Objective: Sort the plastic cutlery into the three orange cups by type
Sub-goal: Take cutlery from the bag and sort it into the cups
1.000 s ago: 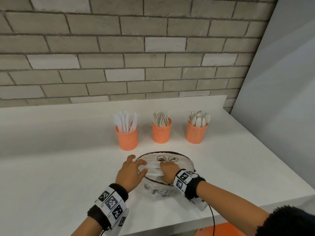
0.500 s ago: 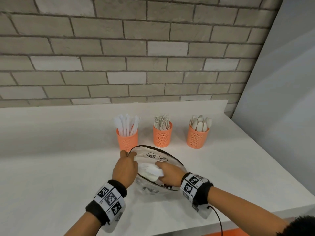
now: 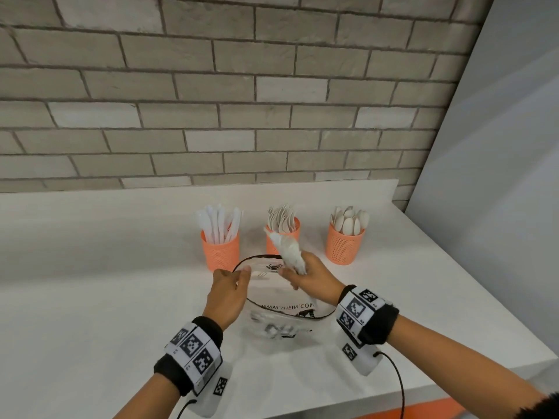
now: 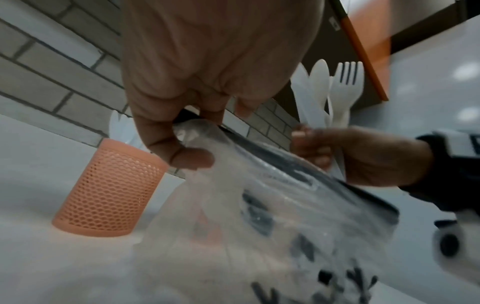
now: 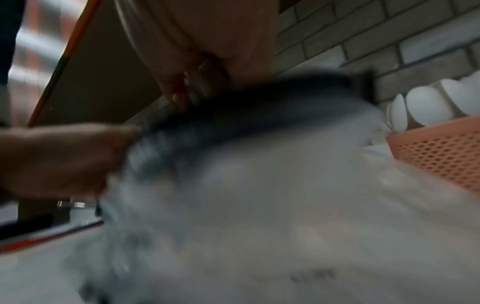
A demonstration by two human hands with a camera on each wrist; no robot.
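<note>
Three orange mesh cups stand in a row: the left cup holds knives, the middle cup forks, the right cup spoons. In front of them lies a clear plastic bag with a black rim. My left hand pinches that rim at the left and holds it up. My right hand grips a bundle of white cutlery above the bag's mouth. The left wrist view shows the bundle as a mix of fork, spoon and knife. The right wrist view is blurred.
The white counter meets a brick wall behind the cups and a grey panel at the right. Its front edge runs close under my forearms. Cables hang from both wrist cameras.
My right hand has come up out of the bag with a bundle of cutlery. My left hand still holds the rim, now lifted higher.
</note>
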